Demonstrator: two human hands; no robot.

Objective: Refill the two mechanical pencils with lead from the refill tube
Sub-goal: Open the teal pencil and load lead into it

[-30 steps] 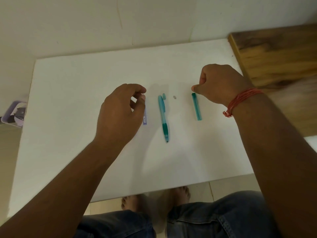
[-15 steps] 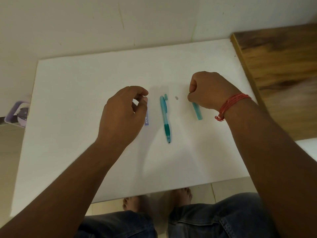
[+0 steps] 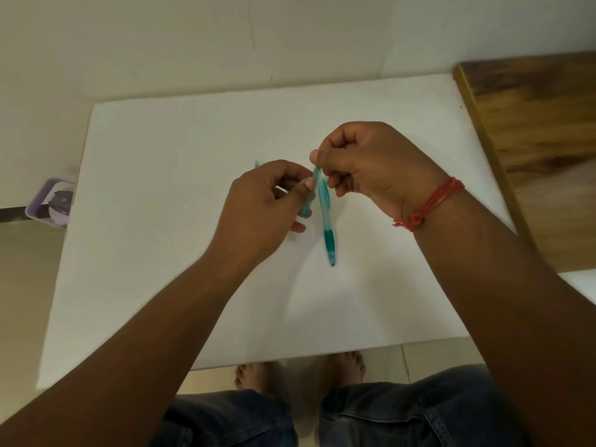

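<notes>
Both hands meet above the middle of the white table (image 3: 193, 253). My right hand (image 3: 364, 166) pinches the top end of a short teal mechanical pencil (image 3: 315, 179). My left hand (image 3: 264, 208) grips the pencil's lower part between thumb and curled fingers. The second mechanical pencil (image 3: 328, 227), teal with a dark green grip, lies flat just right of the held one, its tip toward me. A white and purple sliver, seemingly the refill tube (image 3: 282, 189), shows inside the left hand's curl; I cannot tell whether it is held. A small teal piece (image 3: 257, 163) peeks out behind the left hand.
A wooden surface (image 3: 532, 124) adjoins the table's right edge. A purple container (image 3: 53, 201) sits on the floor at the left. My knees in jeans (image 3: 403, 417) and bare feet are below the table's near edge. A pale wall stands behind.
My right hand lifted the short teal pencil from the table's right and carried it left to the left hand, which rose from beside the refill tube and took hold of its lower part.
</notes>
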